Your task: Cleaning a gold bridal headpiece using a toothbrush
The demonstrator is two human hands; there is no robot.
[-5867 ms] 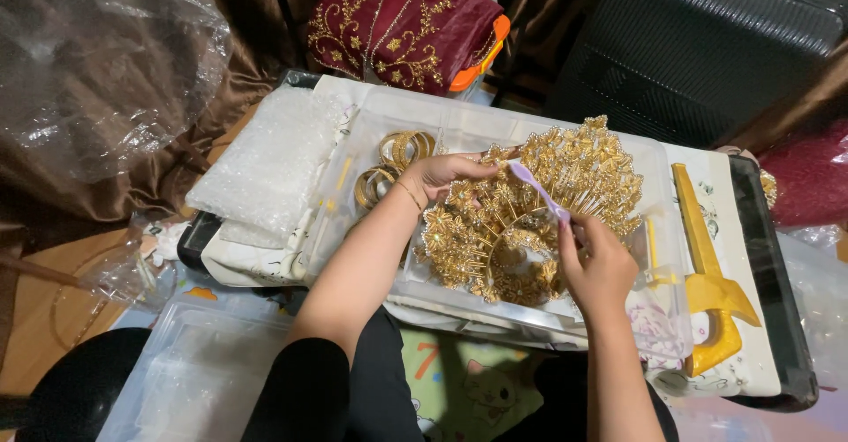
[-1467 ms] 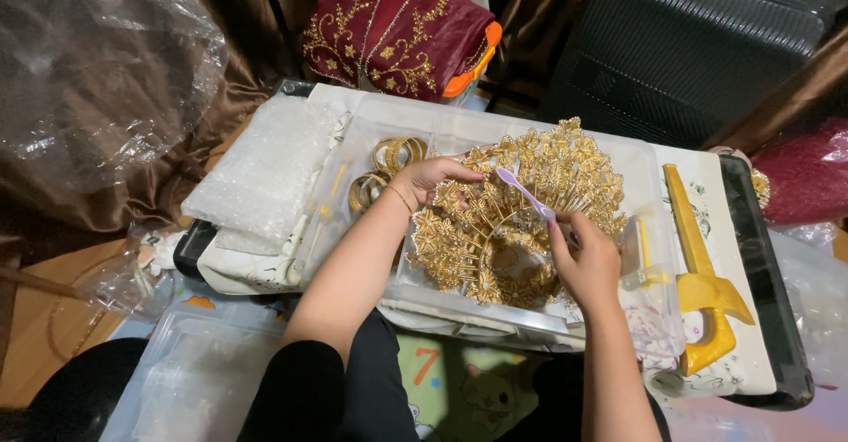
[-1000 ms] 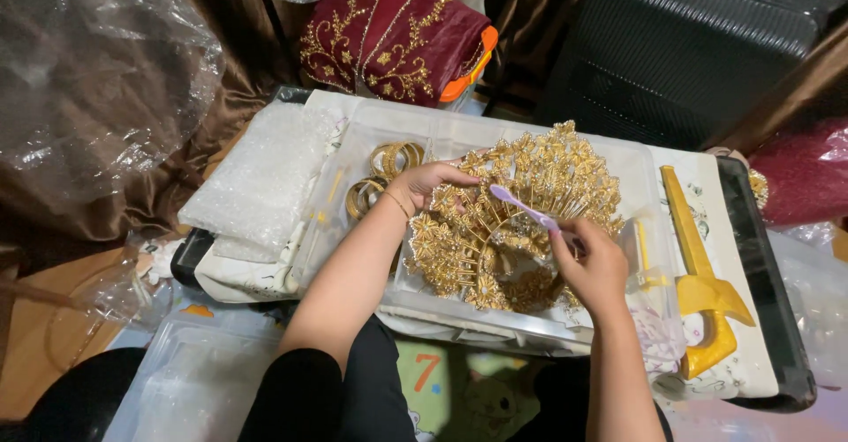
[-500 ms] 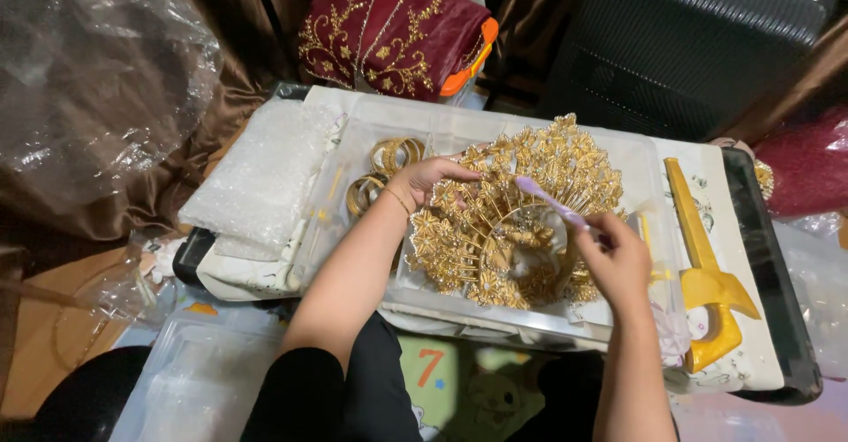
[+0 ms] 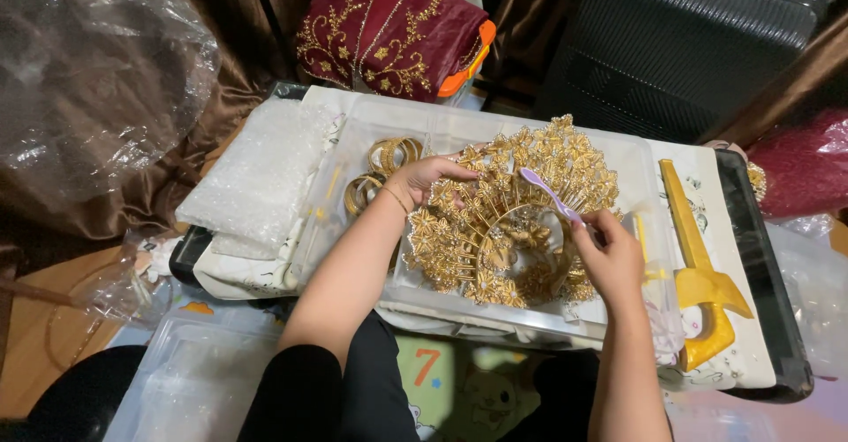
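Ornate gold filigree crown (image 5: 512, 221), lying in clear plastic tray, lilac toothbrush (image 5: 549, 195) angled across its flowered top

The scene was lit evenly and rather warmly from above, bright in the centre of the frame. The golden headpiece (image 5: 512, 221) gave many small glints, and the clear plastic sheet (image 5: 97, 71) in the upper left showed white glare on its folds. The black suitcase (image 5: 680, 45) in the upper right stayed dark, with little detail. Shadows were soft, deepest at the bottom between the arms. The picture was mostly sharp; the corners were slightly soft and bent by the wide lens.
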